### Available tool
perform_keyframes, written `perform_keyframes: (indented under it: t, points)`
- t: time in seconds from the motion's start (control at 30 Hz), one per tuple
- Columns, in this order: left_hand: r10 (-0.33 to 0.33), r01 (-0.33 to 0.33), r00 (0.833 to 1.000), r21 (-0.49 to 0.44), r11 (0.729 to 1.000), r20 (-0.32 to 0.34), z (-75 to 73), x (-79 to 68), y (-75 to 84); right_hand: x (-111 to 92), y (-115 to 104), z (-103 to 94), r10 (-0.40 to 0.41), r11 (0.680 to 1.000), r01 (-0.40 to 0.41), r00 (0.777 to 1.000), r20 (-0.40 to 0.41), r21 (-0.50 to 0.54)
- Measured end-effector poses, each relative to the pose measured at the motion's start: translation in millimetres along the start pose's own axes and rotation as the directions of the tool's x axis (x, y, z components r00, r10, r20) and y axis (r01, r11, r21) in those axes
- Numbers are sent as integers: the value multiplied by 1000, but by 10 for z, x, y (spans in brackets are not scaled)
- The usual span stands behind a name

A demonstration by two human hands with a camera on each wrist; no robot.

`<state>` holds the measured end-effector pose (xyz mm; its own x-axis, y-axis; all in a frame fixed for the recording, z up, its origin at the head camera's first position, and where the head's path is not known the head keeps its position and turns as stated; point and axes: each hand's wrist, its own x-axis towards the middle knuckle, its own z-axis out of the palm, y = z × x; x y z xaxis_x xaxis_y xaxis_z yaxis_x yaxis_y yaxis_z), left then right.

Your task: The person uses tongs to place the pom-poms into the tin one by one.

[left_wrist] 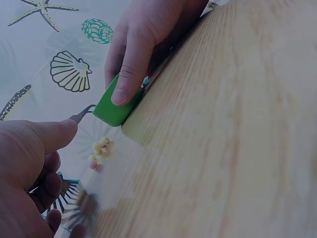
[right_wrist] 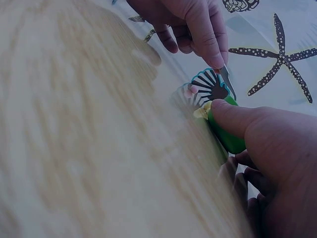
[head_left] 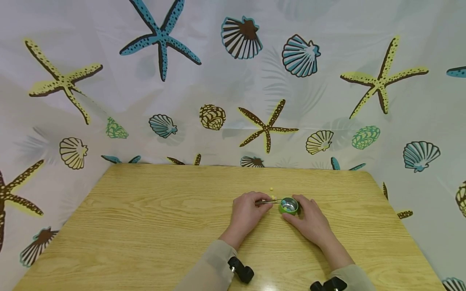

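Observation:
Between its thumb and fingertips, my left hand (head_left: 247, 212) pinches metal tweezers (head_left: 267, 201). Their bent tips, clear in the left wrist view, reach the rim of a small green cup (left_wrist: 108, 111). That cup has a shiny metallic inside with some blue in it, too small to make out. My right hand (head_left: 311, 220) grips the cup from the right, thumb on the near side and fingers on the far side. Several small yellow and pink beads (left_wrist: 101, 147) lie on the table close to the cup, partly behind it in the right wrist view.
The hands work on a wooden table (head_left: 164, 210) toward its right half. One stray yellow bead (head_left: 271, 189) lies farther back. A white cloth (head_left: 204, 81) printed with starfish and shells hangs behind and along both sides.

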<state>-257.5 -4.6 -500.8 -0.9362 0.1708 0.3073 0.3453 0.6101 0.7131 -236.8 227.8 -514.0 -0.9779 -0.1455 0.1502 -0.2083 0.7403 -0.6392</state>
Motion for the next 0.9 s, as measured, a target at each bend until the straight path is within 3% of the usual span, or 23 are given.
perform_keyframes:
  t: [0.9]
  points:
    - [-16, 16, 1000, -14, 1000, 1, -41, -7, 8, -5, -12, -11, 3, 1000, -3, 1000, 3, -1]
